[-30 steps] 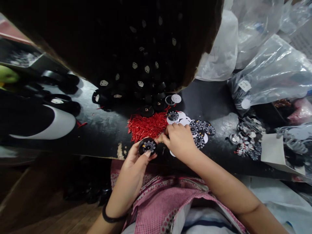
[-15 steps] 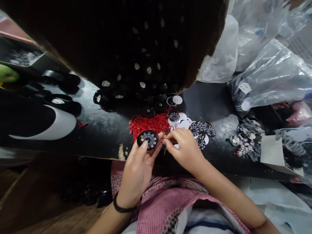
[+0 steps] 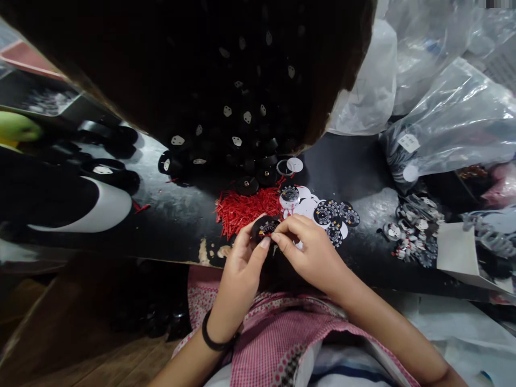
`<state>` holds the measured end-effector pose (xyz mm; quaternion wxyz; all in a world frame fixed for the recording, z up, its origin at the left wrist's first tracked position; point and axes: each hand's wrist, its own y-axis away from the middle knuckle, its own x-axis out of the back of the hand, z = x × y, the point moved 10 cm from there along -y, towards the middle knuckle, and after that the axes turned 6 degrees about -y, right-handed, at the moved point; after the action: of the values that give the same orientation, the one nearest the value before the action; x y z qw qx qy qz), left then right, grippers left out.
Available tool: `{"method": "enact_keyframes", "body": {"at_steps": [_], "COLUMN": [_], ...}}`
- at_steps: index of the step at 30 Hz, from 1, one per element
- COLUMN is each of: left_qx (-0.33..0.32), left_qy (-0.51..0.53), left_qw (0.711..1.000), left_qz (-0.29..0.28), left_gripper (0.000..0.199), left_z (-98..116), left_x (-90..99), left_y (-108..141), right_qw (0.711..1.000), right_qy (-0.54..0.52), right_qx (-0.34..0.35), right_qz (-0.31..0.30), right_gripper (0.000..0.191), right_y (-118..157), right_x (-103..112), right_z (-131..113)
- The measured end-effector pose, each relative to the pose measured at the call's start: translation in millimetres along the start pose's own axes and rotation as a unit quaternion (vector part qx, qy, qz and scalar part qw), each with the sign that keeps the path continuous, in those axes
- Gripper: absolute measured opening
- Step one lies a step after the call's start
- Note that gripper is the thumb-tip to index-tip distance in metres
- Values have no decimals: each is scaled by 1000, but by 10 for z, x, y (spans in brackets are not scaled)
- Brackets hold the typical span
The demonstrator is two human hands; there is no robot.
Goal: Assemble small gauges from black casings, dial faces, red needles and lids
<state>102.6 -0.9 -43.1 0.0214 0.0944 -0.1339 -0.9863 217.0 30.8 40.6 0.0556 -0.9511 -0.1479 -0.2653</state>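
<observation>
My left hand [image 3: 246,260] grips a round black dial piece [image 3: 264,226] with white markings by its edge, tilted near the table's front edge. My right hand [image 3: 308,250] has its thumb and forefinger pinched at the dial's face, where a bit of red shows between them; a red pointer seems to be there. Right behind the dial lies a heap of red pointers [image 3: 245,208]. Printed black dial discs [image 3: 330,214] and white discs [image 3: 305,207] are spread beyond my right hand. A clear round cover [image 3: 289,197] sits at the heap's right side.
A big dark box [image 3: 201,70] with black housings fills the back. Clear plastic bags [image 3: 455,123] stand at the right, with small metal parts [image 3: 417,228] and a white carton [image 3: 457,250] before them. A white-rimmed black container [image 3: 115,207] lies at the left.
My left hand has brought the dial rightward and tilted it. My right fingertips, earlier beside it, are now on its face. The view has shifted slightly.
</observation>
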Motion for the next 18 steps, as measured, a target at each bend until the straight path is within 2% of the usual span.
{"method": "enact_keyframes", "body": {"at_steps": [4,9,18], "left_qx": [-15,-46,-142], "left_qy": [-26,-120,-199], "left_qw": [1000,991,967], "left_qz": [-1,29,71], "left_gripper": [32,26,24], "left_z": [89,246,552], "left_x": [15,54,50], "left_y": [11,31,195], "right_qw": [1000,1000,996], "right_qy": [-8,-15,-77], "right_qx": [-6,-2,24], "right_qz": [-12,-14,46], "right_gripper": [14,16,22], "right_y": [8,20,167], "right_x": [9,-5,52], "right_z": [-10,-36,-175]}}
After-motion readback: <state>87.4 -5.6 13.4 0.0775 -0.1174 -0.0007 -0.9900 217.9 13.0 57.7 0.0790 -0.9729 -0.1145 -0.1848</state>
